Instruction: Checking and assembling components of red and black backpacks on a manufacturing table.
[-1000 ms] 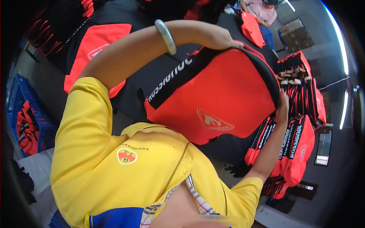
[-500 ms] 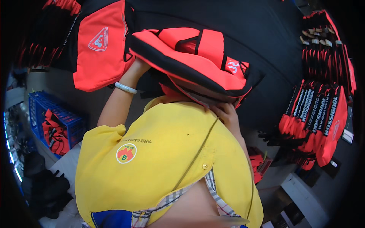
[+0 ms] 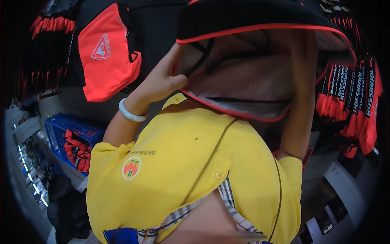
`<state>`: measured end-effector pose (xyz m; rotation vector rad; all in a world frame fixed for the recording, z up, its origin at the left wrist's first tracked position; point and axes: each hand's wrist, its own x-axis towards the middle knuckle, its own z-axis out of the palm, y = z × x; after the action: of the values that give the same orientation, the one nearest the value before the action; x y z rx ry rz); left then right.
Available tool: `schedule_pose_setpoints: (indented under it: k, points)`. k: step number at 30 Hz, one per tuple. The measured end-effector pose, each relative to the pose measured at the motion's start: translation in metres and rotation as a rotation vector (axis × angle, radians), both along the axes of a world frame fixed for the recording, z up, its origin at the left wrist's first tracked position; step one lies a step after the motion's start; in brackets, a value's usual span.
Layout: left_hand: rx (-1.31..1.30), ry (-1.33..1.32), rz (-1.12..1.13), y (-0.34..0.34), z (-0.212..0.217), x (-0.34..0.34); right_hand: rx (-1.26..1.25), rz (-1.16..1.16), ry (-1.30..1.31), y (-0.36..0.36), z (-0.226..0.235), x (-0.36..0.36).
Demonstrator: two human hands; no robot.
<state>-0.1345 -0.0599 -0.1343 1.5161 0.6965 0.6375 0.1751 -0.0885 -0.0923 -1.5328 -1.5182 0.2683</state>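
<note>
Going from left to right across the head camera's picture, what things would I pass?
Blue crate of red and black items → red and black bag lying on the dark table → left hand gripping the open bag → hanging bundle of red and black straps.

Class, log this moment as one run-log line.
left hand: grips bag rim | right hand: hidden in bag | bag: open, raised | blue crate: lower left

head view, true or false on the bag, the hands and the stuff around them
1. The left hand grips the rim of the open black and red bag. True.
2. The bag is zipped shut. False: it gapes open, showing its pale lining.
3. A white bangle sits on the left wrist. True.
4. The blue crate is on the person's right. False: it is lower left.
5. The right hand is plainly visible. False: the right forearm runs up into the bag, hand hidden.
</note>
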Motion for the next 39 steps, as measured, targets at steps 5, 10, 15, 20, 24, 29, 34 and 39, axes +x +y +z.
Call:
schedule_pose_setpoints:
  k: [5, 10, 15, 20, 24, 29, 34, 39]
  points:
    - [-0.237, -0.043, 0.142, 0.000, -0.002, -0.003, -0.233, 0.099, 0.245, -0.022, -0.018, -0.013]
    - [-0.303, -0.055, 0.270, 0.001, -0.003, -0.014, -0.351, 0.294, -0.283, -0.099, 0.001, -0.047]
    - [-0.280, -0.098, 0.357, 0.010, -0.030, -0.017, -0.320, 0.399, -0.179, -0.136, -0.020, -0.062]
    - [-0.187, 0.018, 0.464, 0.005, -0.033, -0.013, -0.327, 0.417, -0.215, -0.151, -0.040, -0.063]
    - [0.484, 0.254, 0.514, 0.032, -0.066, -0.024, -0.294, 0.414, -0.223, -0.147, -0.056, -0.064]
    - [0.272, -0.013, 0.531, 0.085, -0.107, -0.008, -0.401, 0.411, -0.095, -0.121, -0.123, -0.066]
    - [0.533, -0.086, 0.465, 0.130, -0.121, -0.017, -0.675, 0.557, -0.097, -0.104, -0.099, -0.072]
    - [-0.029, -0.413, 0.166, 0.099, -0.023, 0.015, -0.238, 0.248, 0.127, -0.054, -0.064, -0.076]
